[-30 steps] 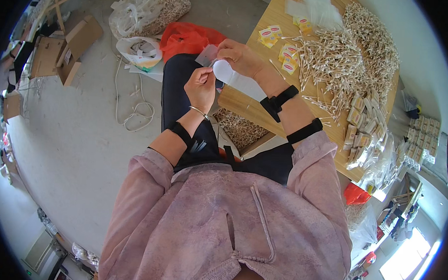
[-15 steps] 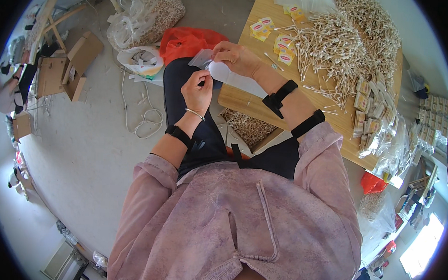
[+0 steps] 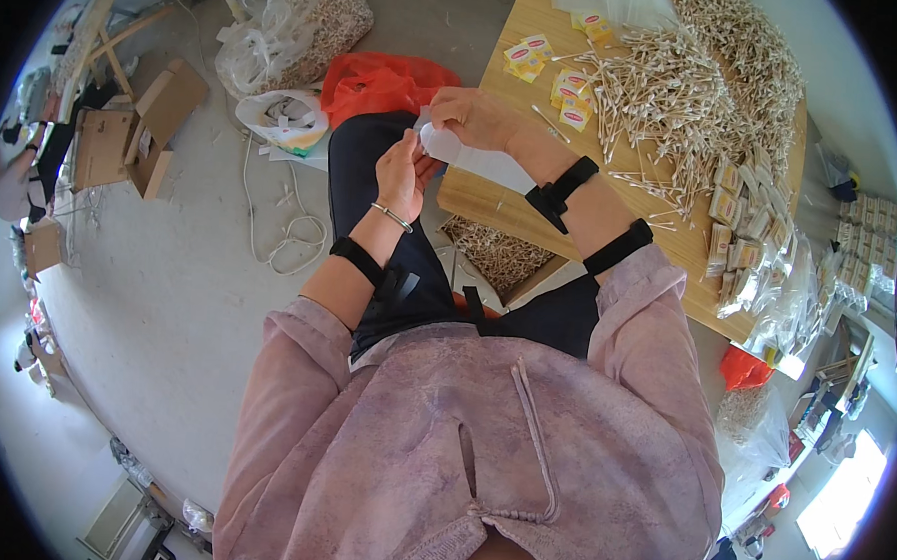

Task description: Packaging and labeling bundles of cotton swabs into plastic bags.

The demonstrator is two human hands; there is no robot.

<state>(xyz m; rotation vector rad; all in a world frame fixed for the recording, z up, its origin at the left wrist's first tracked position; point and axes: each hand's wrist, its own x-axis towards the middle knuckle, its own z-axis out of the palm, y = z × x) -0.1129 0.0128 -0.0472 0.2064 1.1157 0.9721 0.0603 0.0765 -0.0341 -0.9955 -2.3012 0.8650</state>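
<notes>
Over my left thigh, my right hand is closed on a white round-faced thing, whose exact kind I cannot make out. A pale, thin sheet stretches from beside it toward the table edge. My left hand is at the left side of the round thing, thumb and fingers apart, fingertips close to its lower edge. Whether they touch it is unclear. To the right, the wooden table carries a large heap of cotton swabs and several yellow-and-white cards.
Packed swab bags lie along the table's right side. Below the table edge is a box of swabs. A red plastic bag, a white bag, a large clear sack, a cardboard box and a cable occupy the floor.
My left hand has opened from a pinch and turned, its fingers now stretching toward the round thing. The translucent piece by the fingertips shows less. My right hand has shifted slightly.
</notes>
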